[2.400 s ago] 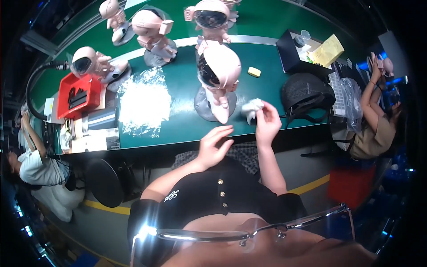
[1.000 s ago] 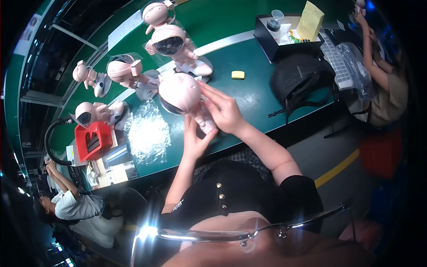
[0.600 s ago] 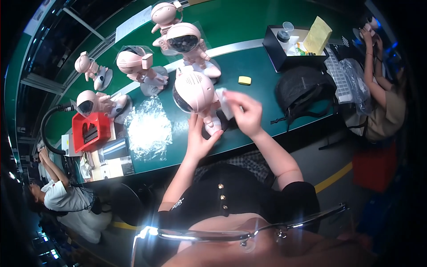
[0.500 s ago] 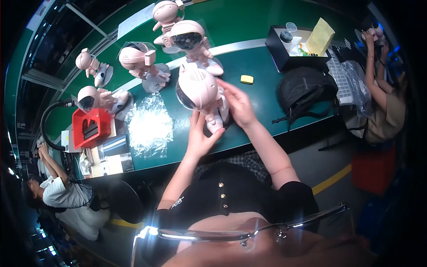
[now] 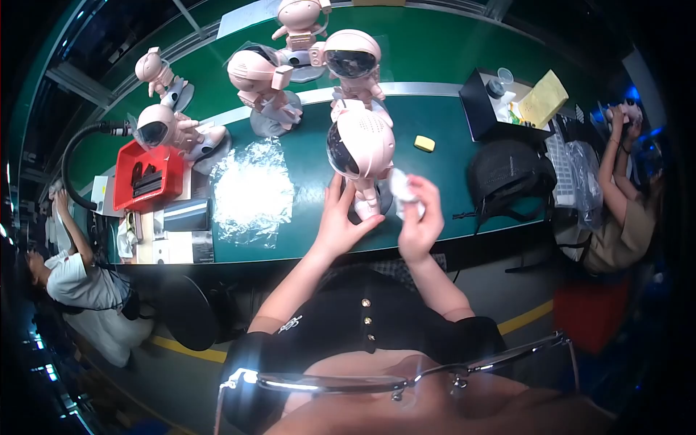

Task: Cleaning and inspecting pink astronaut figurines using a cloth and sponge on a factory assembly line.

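Green surface [image 5: 451, 190] in front of you carries a pink astronaut figure [image 5: 371, 145] with a dark visor, near the edge on your side, seemingly upright on its base. Your left hand [image 5: 344, 221] has its grip low around the figure, fingers behind and thumb beside the foot. Your right hand [image 5: 422, 225] pinches a crumpled white cloth [image 5: 403, 191] just beside the figure's right side; whether the cloth touches it, you cannot tell from this angle.

Watch the balance: the head looks bulky over a narrow lower body, so a sideways push up high, with your left hand holding only low down, could tip it. Another helmeted figure [image 5: 353, 59] stands just behind, and a backward shove might knock the two together and scuff a visor. Loose folds of cloth could snag on a small protruding part if you drag it across. To the left lies a glossy clear plastic sheet [image 5: 254, 194]; sliding the base that way might ruck it up. A yellow block [image 5: 424, 144] sits near on the right, where a wide elbow or wrist swing could bump it.
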